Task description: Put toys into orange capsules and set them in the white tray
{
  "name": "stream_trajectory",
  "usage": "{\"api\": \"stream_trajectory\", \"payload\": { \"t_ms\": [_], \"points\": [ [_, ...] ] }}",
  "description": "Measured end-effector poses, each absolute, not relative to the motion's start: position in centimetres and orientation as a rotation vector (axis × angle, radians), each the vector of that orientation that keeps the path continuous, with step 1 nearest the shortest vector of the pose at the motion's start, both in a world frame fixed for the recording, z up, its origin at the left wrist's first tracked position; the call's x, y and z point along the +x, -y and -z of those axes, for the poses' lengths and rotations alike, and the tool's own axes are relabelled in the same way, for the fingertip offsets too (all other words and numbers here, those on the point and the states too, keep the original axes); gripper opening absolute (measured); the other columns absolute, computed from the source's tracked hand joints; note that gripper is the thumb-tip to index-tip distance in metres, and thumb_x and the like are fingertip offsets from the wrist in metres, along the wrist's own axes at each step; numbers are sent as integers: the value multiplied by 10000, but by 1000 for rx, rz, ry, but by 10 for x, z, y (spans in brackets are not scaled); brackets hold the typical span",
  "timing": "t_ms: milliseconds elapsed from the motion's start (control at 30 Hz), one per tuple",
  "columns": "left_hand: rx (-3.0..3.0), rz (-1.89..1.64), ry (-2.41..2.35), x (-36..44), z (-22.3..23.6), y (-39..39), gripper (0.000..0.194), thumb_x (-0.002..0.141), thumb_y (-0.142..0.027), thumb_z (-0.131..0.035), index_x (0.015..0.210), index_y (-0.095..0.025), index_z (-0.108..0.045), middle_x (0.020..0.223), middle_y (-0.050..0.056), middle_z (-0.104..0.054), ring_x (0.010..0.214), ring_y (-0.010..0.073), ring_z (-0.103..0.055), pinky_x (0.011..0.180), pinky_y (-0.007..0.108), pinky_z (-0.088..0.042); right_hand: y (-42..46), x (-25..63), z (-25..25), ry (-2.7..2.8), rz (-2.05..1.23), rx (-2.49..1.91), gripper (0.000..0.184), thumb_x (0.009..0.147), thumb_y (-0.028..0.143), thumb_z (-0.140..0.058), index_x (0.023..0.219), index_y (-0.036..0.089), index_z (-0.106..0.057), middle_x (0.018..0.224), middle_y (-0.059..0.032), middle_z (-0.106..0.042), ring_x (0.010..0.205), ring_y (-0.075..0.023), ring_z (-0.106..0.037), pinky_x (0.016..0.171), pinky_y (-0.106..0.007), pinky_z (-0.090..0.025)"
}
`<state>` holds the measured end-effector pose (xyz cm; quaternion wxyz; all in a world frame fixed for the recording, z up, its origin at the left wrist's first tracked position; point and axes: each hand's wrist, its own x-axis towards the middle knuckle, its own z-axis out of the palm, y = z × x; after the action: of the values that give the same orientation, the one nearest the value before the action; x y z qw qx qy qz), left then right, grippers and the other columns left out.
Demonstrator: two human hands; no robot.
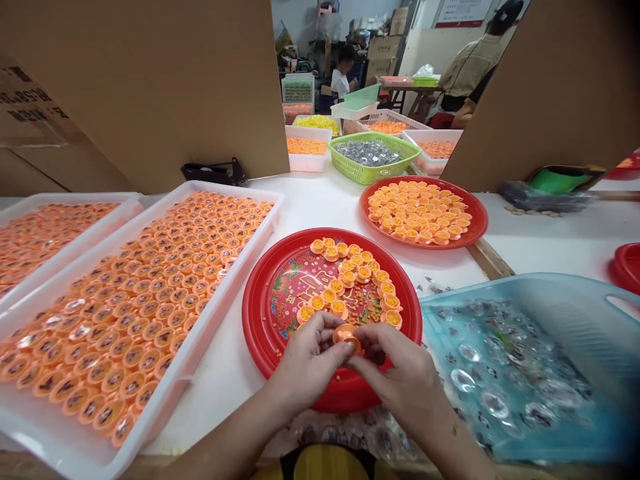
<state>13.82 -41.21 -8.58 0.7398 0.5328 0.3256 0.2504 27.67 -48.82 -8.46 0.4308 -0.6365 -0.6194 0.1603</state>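
Observation:
Over the front of a red round tray, both of my hands meet at a small orange toy cup. My left hand pinches its left side between thumb and fingers, while my right hand grips it from the right. Fingers cover parts of the cup. Behind them, more orange cups filled with yellow-orange bits sit in a curve on the patterned tray, with loose bits scattered among them. At my right, a light-blue basket contains clear round lids with dark prints.
A white tray of orange pieces lies left. Another red tray of orange cups stands behind, near a green basket of clear pieces. Cardboard panels flank the table. Clear lids lie at the front edge. Two people sit in the background.

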Motion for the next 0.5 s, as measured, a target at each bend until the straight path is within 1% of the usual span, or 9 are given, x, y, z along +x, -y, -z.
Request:
{"api": "stream_trajectory", "payload": {
  "t_ms": [33,100,200,267,333,433,500],
  "points": [
    [1206,-562,-712,137,87,412,167,790,-244,-615,923,-163,-553,852,34,-628,809,149,-598,714,256,-478,489,279,84,1500,-478,-1595,144,826,202,-609,964,195,-570,809,-10,-602,644,-135,-564,585,-259,-479],
    [1279,-598,-713,136,89,413,175,792,-251,-614,943,-169,-582,917,45,-627,828,154,-595,742,268,-479,489,284,84,1422,-629,-1594,200,825,232,-617,1019,210,-571,850,-8,-612,657,-136,-569,592,-257,-479],
    [1333,-620,-728,134,90,413,213,790,-267,-614,984,-179,-600,985,60,-633,839,170,-603,761,288,-488,488,286,86,1373,-787,-1537,135,853,238,-572,984,214,-594,874,-9,-630,738,-150,-594,659,-265,-489],
    [1384,-612,-743,132,90,411,200,792,-265,-606,973,-178,-606,962,63,-646,840,180,-606,757,288,-488,487,283,88,1358,-815,-1505,85,861,234,-551,924,203,-599,852,-10,-632,759,-156,-598,681,-265,-490],
    [1483,-597,-776,130,88,409,168,796,-249,-590,945,-175,-613,909,58,-653,820,182,-604,738,283,-480,487,279,90,1360,-793,-1490,74,865,235,-538,901,199,-591,833,-10,-628,742,-154,-597,673,-258,-491],
    [1631,-576,-866,126,78,413,130,781,-212,-574,891,-164,-624,813,48,-641,740,172,-582,675,273,-459,490,271,94,1406,-737,-1479,88,882,251,-514,920,212,-582,828,-7,-636,747,-156,-617,663,-238,-507],
    [1654,-565,-910,123,69,418,141,763,-196,-574,884,-159,-636,763,41,-631,692,163,-565,633,266,-444,493,268,100,1460,-669,-1456,113,893,278,-505,956,224,-582,839,-11,-655,768,-168,-644,642,-220,-528]
  ]
}}
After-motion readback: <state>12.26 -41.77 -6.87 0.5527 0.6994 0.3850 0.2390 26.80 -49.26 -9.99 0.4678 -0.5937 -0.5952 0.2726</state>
